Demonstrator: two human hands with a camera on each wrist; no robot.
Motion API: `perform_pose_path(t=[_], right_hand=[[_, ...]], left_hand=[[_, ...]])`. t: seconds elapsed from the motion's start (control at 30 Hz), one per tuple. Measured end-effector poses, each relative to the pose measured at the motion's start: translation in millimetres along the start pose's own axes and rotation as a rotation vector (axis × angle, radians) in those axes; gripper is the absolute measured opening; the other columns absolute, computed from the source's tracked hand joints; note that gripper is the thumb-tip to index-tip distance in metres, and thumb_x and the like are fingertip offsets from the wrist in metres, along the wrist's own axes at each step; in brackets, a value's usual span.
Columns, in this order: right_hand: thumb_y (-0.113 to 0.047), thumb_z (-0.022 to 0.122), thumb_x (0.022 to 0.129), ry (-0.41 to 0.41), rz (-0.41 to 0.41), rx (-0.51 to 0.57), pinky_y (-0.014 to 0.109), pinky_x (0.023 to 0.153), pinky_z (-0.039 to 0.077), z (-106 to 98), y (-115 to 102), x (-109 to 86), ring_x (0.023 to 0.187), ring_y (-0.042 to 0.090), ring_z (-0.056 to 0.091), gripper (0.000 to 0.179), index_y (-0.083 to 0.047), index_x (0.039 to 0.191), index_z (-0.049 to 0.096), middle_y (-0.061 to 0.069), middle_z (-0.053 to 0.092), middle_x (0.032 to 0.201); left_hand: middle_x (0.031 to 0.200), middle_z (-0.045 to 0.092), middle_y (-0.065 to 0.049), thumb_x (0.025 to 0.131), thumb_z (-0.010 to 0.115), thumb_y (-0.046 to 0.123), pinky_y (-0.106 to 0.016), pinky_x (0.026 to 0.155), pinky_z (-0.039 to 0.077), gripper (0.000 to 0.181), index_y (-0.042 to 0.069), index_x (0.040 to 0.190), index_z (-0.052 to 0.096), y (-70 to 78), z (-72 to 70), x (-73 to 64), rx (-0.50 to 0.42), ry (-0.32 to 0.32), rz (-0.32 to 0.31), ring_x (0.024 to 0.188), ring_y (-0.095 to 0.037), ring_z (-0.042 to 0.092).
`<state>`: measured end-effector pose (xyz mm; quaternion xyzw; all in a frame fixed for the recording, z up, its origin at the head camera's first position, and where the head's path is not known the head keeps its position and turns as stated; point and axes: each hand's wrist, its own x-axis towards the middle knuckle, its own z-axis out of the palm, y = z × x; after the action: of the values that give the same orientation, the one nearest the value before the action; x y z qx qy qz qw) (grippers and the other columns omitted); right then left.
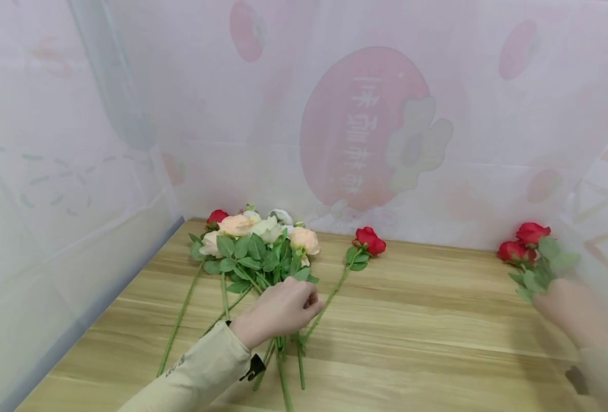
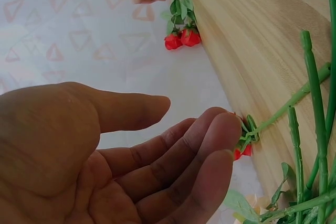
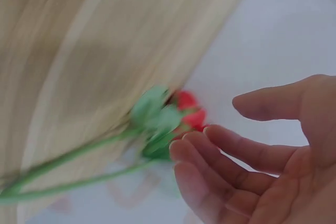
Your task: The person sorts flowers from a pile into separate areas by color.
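My left hand (image 1: pixel 282 306) hovers over the stems of a bunch of artificial flowers. Its fingers are loosely bent and hold nothing, as the left wrist view shows. The bunch has peach roses (image 1: pixel 304 240), cream flowers (image 1: pixel 268 230) and a red rose (image 1: pixel 216 218) among green leaves. To its right lies a single red rose (image 1: pixel 369 241) on a long stem. At the far right, my right hand (image 3: pixel 262 182) is beside two red roses (image 1: pixel 532 233). In the right wrist view its thumb stands apart from the relaxed fingers, with nothing between them. The roses there are blurred.
The flowers lie on a wood-grain table (image 1: pixel 417 320). Pale printed cloth (image 1: pixel 206 103) rises behind the table and along both sides. Loose green stems (image 1: pixel 283 377) cross toward the near edge, under and around my left forearm.
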<state>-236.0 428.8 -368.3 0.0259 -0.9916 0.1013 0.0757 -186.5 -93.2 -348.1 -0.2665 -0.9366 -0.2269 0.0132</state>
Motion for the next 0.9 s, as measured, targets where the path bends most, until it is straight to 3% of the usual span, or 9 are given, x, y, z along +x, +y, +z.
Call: perform_pose_path(t=[0.1,0.17,0.27,0.37,0.53,0.67,0.9], right_hand=[[-0.023,0.051,0.091,-0.044,0.003,0.003,0.035,0.050,0.030,-2.0,-14.5,0.8,0.051,0.018,0.034,0.037,-0.014,0.056,0.040,-0.001,0.036,0.053],[-0.028,0.050,0.095,-0.084,0.014,0.046,0.038,0.052,0.037,-4.5,-27.7,1.9,0.054,0.020,0.043,0.040,-0.006,0.062,0.050,0.003,0.048,0.058],[-0.034,0.053,0.099,-0.074,0.000,0.128,0.045,0.058,0.047,-4.8,-48.0,1.6,0.067,0.030,0.059,0.045,0.007,0.085,0.065,0.013,0.064,0.075],[-0.036,0.058,0.098,-0.016,-0.022,0.219,0.046,0.062,0.051,-5.3,-72.8,-4.9,0.078,0.034,0.065,0.047,0.009,0.104,0.067,0.017,0.069,0.088],[-0.037,0.060,0.098,0.069,-0.075,0.329,0.035,0.059,0.048,-8.8,-127.4,-23.2,0.073,0.021,0.063,0.038,-0.001,0.102,0.071,0.003,0.068,0.080],[-0.035,0.063,0.097,0.095,-0.126,0.414,0.031,0.058,0.049,-10.1,-164.7,-35.1,0.073,0.019,0.064,0.031,-0.006,0.099,0.072,-0.001,0.068,0.080],[-0.037,0.063,0.097,0.073,-0.186,0.461,0.031,0.063,0.049,-12.1,-195.6,-44.0,0.079,0.016,0.063,0.025,-0.014,0.099,0.072,-0.005,0.067,0.084]], left_hand=[[0.057,0.049,0.008,0.097,0.063,0.021,-0.023,0.041,0.035,0.028,0.019,0.070,0.058,-0.3,0.1,-0.3,0.002,0.005,0.000,0.045,-0.004,0.040],[0.058,0.048,0.008,0.097,0.063,0.020,-0.023,0.042,0.035,0.028,0.019,0.070,0.058,-0.5,0.1,-0.5,0.002,0.009,0.000,0.045,-0.004,0.040],[0.057,0.048,0.008,0.097,0.063,0.020,-0.022,0.041,0.034,0.029,0.019,0.069,0.057,-0.6,-0.1,-0.7,0.002,0.012,-0.003,0.045,-0.004,0.039],[0.056,0.047,0.008,0.097,0.063,0.020,-0.022,0.041,0.033,0.029,0.019,0.068,0.057,-1.0,-0.3,-0.6,0.001,0.012,-0.003,0.045,-0.004,0.038],[0.055,0.046,0.008,0.098,0.062,0.021,-0.022,0.041,0.032,0.030,0.019,0.068,0.057,-1.2,-0.8,-0.4,-0.006,-0.002,-0.004,0.044,-0.004,0.037],[0.055,0.047,0.008,0.098,0.062,0.021,-0.022,0.041,0.033,0.029,0.018,0.069,0.057,-0.6,-0.7,-0.1,-0.010,-0.019,-0.007,0.044,-0.004,0.038],[0.054,0.043,0.008,0.098,0.061,0.021,-0.022,0.041,0.031,0.032,0.019,0.066,0.055,-0.4,1.1,-0.1,0.011,-0.019,-0.009,0.044,-0.004,0.037]])
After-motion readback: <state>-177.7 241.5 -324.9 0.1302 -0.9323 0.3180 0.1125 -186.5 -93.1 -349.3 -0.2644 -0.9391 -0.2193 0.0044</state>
